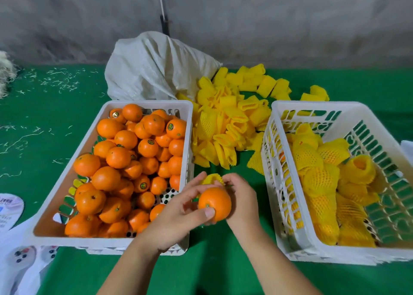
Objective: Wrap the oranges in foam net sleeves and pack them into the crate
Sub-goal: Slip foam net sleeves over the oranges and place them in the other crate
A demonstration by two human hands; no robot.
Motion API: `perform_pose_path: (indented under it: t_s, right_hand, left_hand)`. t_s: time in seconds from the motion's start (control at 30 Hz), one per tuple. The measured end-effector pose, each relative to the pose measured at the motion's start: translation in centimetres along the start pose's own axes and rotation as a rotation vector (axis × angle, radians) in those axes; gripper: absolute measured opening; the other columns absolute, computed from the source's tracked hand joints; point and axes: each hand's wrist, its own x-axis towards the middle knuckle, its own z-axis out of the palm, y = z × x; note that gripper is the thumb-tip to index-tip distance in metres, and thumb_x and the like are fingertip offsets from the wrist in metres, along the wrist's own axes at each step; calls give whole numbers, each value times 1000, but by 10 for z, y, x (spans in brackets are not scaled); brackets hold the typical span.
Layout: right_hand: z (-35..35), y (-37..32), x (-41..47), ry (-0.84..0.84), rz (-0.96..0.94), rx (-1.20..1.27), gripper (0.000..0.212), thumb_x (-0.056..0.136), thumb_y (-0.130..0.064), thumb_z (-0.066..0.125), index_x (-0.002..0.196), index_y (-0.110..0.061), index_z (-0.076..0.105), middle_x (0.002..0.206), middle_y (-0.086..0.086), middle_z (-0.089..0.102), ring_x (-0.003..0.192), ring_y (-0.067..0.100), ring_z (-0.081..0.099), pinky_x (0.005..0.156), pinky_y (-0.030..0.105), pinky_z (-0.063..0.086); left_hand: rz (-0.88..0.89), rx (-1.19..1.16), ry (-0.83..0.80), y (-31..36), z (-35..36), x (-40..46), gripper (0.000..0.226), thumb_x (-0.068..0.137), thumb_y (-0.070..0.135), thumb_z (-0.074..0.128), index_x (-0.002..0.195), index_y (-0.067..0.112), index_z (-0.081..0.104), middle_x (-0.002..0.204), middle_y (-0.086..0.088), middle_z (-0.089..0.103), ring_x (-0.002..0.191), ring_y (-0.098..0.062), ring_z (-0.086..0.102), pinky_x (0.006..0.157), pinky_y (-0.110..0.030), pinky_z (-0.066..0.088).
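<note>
My left hand grips a bare orange between thumb and fingers, low in the middle of the view. My right hand holds a yellow foam net sleeve just behind the orange, its fingers curled at the sleeve's rim. The white crate on the left is heaped with unwrapped oranges. Inside the white crate on the right lie several oranges wrapped in yellow sleeves. A loose pile of empty sleeves lies between and behind the crates.
Everything stands on a green cloth strewn with pale fibre scraps. A crumpled white woven sack sits behind the left crate against a grey wall. White printed plastic bags lie at the near left.
</note>
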Motion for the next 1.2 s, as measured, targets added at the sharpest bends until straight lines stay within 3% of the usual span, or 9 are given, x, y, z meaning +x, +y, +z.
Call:
perform_pose_path:
  t_s: [0.23, 0.37, 0.47, 0.57, 0.7, 0.87, 0.97, 1.07, 1.2]
  right_hand:
    - [-13, -13, 0, 23, -73, 1, 39, 93, -10, 72, 86, -47, 63, 89, -31, 69, 89, -7, 66, 71, 10, 49]
    - [-25, -20, -1, 65, -105, 124, 23, 94, -16, 74, 92, -39, 70, 91, -23, 73, 88, 3, 70, 78, 24, 56]
    - [-32, -26, -5, 12, -128, 138, 18, 94, -17, 74, 94, -35, 71, 90, -21, 74, 87, 4, 70, 78, 24, 55]
    - [-35, -35, -13, 20, -159, 150, 12, 96, -20, 72, 96, -32, 71, 92, -20, 73, 91, 3, 68, 80, 22, 54]
    - [-36, -49, -22, 2, -238, 94, 6, 98, -26, 68, 101, -31, 70, 98, -17, 71, 96, 5, 66, 83, 30, 57]
    - [-36, -57, -27, -55, -575, -163, 14, 97, -33, 60, 109, -32, 66, 102, -21, 59, 100, 7, 54, 82, 20, 45]
    - [-31, -47, -26, -90, -433, -63, 29, 98, -32, 66, 127, -30, 62, 108, -21, 48, 104, 7, 53, 85, 15, 46]
    - [-29, -38, -30, -134, -289, 13, 45, 99, -47, 59, 142, -36, 52, 122, -27, 42, 119, -4, 50, 92, 7, 43]
    - [-25, -42, -29, -145, -127, 208, 39, 80, -52, 64, 118, -44, 63, 119, -20, 48, 110, -6, 55, 83, 8, 47]
  left_hand:
    - [18, -86, 110, 0, 9, -3, 54, 76, 60, 83, 127, 48, 71, 152, 11, 54, 126, -25, 66, 86, -33, 60]
    - [57, -9, 208, -6, 15, -1, 54, 77, 46, 85, 126, 45, 61, 123, 16, 66, 110, -19, 72, 90, -32, 61]
    - [116, -24, 294, -11, 19, 2, 68, 76, 38, 87, 130, 41, 46, 126, 10, 57, 101, -12, 73, 84, -29, 59]
    - [141, 98, 298, -14, 16, 4, 84, 76, 43, 89, 142, 51, 37, 137, 12, 48, 111, -11, 70, 85, -24, 58]
    - [189, 442, 366, -17, 25, 7, 73, 71, 61, 83, 132, 54, 44, 126, 25, 43, 118, 6, 52, 88, -8, 47]
    - [196, 261, 405, -14, 29, 7, 53, 80, 55, 84, 121, 47, 53, 109, 14, 67, 91, -4, 67, 71, -17, 53]
    - [132, 195, 461, -10, 31, 6, 36, 81, 65, 73, 110, 51, 58, 102, 15, 75, 81, -5, 71, 66, -24, 55]
    - [90, 154, 484, -9, 31, 6, 49, 80, 73, 68, 115, 39, 63, 102, 12, 76, 86, -10, 74, 70, -29, 60]
    - [127, 194, 460, -9, 32, 1, 49, 83, 75, 68, 116, 39, 63, 102, 7, 75, 86, -18, 71, 71, -39, 59]
